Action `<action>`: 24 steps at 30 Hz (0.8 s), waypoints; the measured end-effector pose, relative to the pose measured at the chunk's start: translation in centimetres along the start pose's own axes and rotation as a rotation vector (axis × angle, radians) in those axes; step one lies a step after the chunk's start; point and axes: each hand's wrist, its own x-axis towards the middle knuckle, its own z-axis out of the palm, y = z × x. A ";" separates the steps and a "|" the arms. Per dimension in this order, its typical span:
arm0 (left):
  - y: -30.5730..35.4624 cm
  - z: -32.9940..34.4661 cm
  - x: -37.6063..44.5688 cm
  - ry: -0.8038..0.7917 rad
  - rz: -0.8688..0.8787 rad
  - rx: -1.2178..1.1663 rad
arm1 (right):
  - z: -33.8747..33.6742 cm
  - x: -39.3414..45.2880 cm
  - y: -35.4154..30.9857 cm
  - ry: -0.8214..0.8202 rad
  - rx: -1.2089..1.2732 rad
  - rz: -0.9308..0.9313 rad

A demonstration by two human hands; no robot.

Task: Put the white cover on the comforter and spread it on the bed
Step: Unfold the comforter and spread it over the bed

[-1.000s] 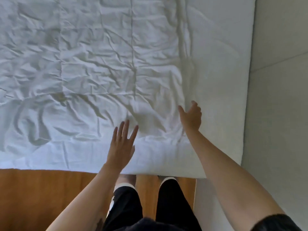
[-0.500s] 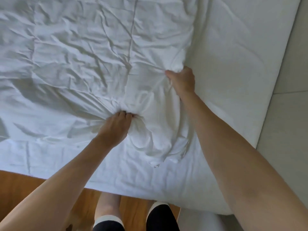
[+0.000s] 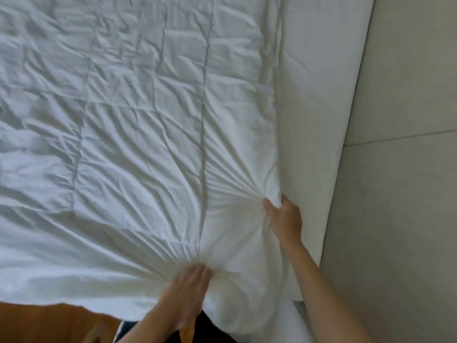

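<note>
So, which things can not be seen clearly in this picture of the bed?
- Left hand, head view: fingertips are buried in bunched fabric of the comforter.
- Right hand: most fingers are hidden behind the fabric fold it grips.
- Comforter: cut off by the top and left edges, so its full spread is unknown.
- Whether the cover is already on: cannot tell, all is white.
- Comforter's far part: blurred.

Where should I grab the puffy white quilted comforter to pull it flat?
Grab the wrinkled white quilted comforter at its near right corner, coming from the foot of the bed, probably as both hands do now. The left hand bunches the near edge and the right hand pinches the right edge; creases fan out from each grip, so pulling there should tighten the fabric.
</note>
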 end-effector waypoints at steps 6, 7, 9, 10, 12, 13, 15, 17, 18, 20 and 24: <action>-2.2 -2.4 7.6 -0.292 -0.129 -0.085 | 5.6 -1.2 2.9 -0.225 0.122 0.243; -2.9 -4.3 10.3 -0.106 -0.130 -0.119 | 5.8 0.1 2.5 -0.230 0.222 0.261; -3.9 -8.8 16.1 0.310 -0.157 -0.090 | 5.5 3.3 1.2 -0.186 0.401 0.266; -4.6 -10.4 19.0 0.433 -0.196 -0.049 | 5.1 5.3 0.3 -0.141 0.481 0.267; -4.9 -13.6 24.2 0.398 -0.265 -0.002 | 3.9 10.0 -1.8 -0.053 0.557 0.248; -4.5 -14.3 26.4 0.326 -0.349 -0.014 | 3.3 12.6 -2.8 -0.042 0.561 0.237; -3.2 -14.1 29.1 0.191 -0.563 -0.154 | 1.8 18.2 -5.5 -0.043 0.545 0.211; -1.7 -11.6 30.7 0.047 -0.717 -0.241 | 0.3 23.1 -9.1 -0.061 0.495 0.184; -1.3 -10.2 31.3 0.000 -0.765 -0.210 | -0.4 25.1 -11.2 -0.070 0.484 0.154; -1.1 -9.0 32.5 -0.040 -0.821 -0.119 | -0.9 28.5 -15.8 -0.095 0.422 0.060; -3.5 -9.5 33.8 0.027 -0.774 -0.013 | 2.0 31.5 -21.6 0.011 0.091 -0.070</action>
